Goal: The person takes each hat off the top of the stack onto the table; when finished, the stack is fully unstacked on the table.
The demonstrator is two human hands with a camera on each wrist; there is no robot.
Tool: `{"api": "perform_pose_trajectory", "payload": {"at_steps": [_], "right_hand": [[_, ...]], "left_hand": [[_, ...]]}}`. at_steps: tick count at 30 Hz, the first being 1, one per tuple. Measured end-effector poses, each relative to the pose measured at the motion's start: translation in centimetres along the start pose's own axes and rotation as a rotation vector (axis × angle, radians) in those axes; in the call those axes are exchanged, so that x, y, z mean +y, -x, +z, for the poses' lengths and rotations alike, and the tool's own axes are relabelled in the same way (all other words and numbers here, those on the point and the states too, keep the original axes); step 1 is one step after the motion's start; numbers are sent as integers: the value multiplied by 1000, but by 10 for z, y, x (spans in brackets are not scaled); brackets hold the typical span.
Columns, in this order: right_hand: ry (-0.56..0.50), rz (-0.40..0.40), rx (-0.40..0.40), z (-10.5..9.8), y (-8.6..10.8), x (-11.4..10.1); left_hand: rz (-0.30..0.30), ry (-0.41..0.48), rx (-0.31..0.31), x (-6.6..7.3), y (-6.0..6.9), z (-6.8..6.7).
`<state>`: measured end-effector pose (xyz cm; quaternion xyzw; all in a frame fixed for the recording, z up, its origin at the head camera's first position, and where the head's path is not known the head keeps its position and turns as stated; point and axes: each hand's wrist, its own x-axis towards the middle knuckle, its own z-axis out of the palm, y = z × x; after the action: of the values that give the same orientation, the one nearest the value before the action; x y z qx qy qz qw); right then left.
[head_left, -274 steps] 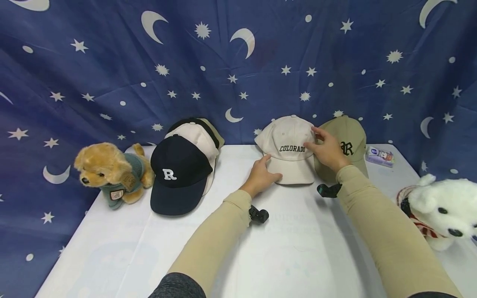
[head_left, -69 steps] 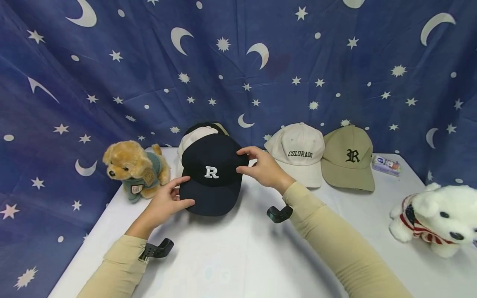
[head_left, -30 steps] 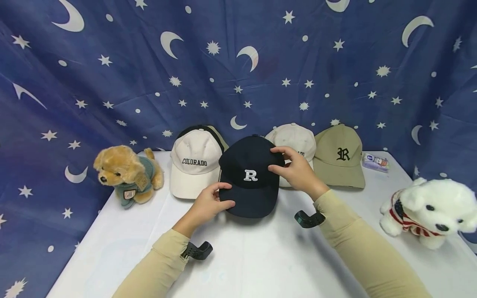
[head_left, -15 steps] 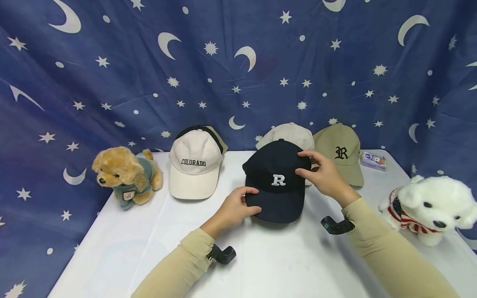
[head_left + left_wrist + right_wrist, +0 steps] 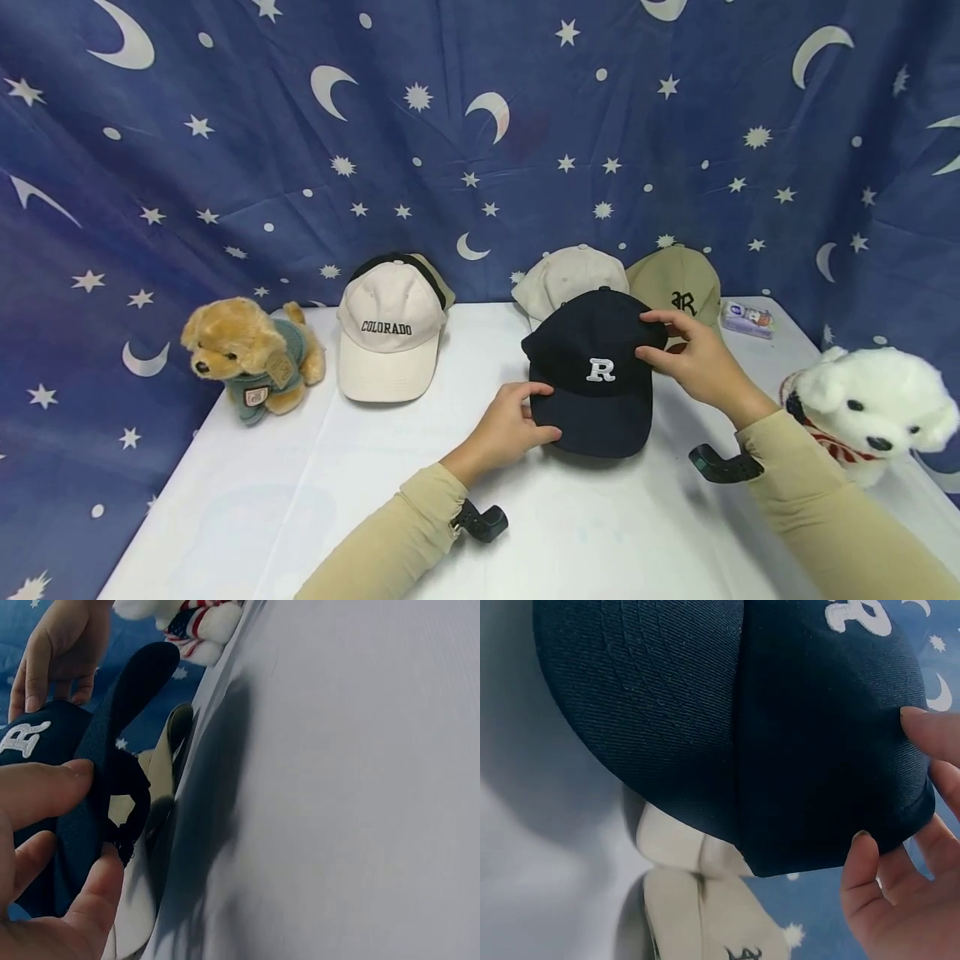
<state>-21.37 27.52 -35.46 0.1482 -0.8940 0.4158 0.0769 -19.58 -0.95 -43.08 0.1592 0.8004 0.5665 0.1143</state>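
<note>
Both hands hold a navy cap (image 5: 592, 417) with a white R, raised off the table in front of two other caps. The left hand (image 5: 502, 429) pinches its brim at the left edge; in the left wrist view the thumb and fingers of this hand (image 5: 60, 847) lie on both sides of the brim. The right hand (image 5: 697, 362) grips the crown's right side, and in the right wrist view its fingers (image 5: 862, 877) show at the crown's edge. Behind, partly covered, are a cream cap (image 5: 573, 271) and an olive cap (image 5: 682, 279) with a black R.
On the left of the white table (image 5: 360, 467), a cream COLORADO cap (image 5: 386, 367) stands before a black and an olive cap. A brown plush dog (image 5: 240, 337) sits at far left, a white plush dog (image 5: 873, 404) at right. A purple packet (image 5: 746, 321) lies at back right.
The navy cap has moved right in both hands, away from the front of the left caps, uncovering the cream COLORADO cap there. It now covers part of the two right caps.
</note>
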Motion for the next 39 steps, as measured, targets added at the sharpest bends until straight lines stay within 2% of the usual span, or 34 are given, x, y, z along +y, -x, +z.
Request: {"api": "perform_pose_trajectory", "payload": {"at_steps": [5, 13, 24, 30, 39], "right_hand": [[52, 9, 7, -14, 8, 3], [93, 4, 25, -30, 19, 15], [176, 66, -31, -58, 29, 26], [229, 63, -26, -65, 33, 30], [245, 66, -37, -72, 34, 35]], "left_hand": [[5, 6, -34, 4, -4, 16], [80, -118, -63, 6, -13, 42], [65, -125, -112, 14, -25, 75], [66, -171, -120, 16, -27, 84], [59, -220, -146, 17, -35, 93]]}}
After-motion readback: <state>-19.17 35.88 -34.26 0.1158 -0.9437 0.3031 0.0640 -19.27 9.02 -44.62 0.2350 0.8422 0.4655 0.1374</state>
